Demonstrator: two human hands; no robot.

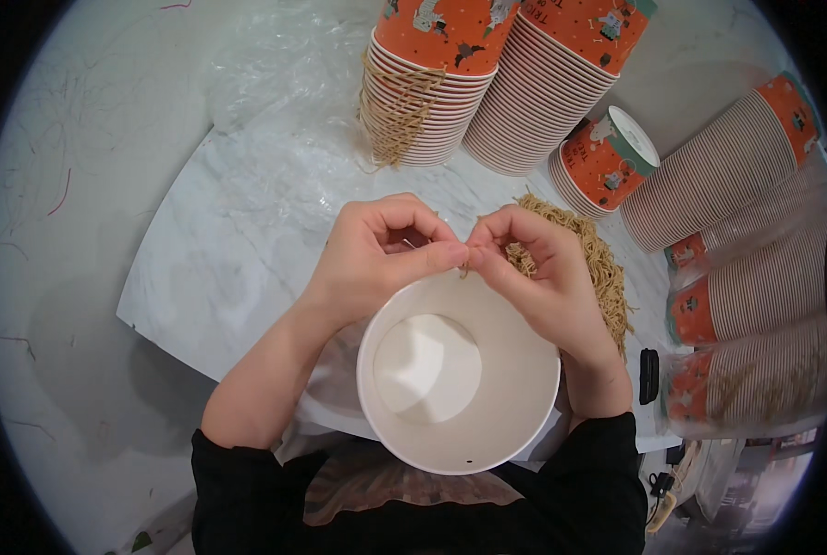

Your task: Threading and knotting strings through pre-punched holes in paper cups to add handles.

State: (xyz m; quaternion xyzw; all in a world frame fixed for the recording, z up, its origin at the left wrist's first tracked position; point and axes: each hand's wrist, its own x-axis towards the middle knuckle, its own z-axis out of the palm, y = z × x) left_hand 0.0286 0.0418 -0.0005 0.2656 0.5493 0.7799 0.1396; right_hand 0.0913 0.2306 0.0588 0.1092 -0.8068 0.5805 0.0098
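A white paper bucket (pixel 515 388) stands mouth up, close against my body, its inside showing. One small dark hole is visible near the rim on the side nearest me. Over its far rim, my left hand (pixel 376 245) and my right hand (pixel 534 259) meet, thumbs and forefingers pinched together. A short bit of tan cord (pixel 465 272) shows between those fingertips; the rest of it is hidden by the fingers. Beyond and beside my right hand lies a loose heap of tan cords (pixel 608 277).
Tall stacks of orange printed paper buckets (pixel 423 120) stand at the far side, cords draped over one. A shorter stack (pixel 608 162) and wrapped stacks (pixel 746 305) lie to the right. Clear plastic film (pixel 275 83) covers the far left. A small black object (pixel 648 376) sits right of my forearm.
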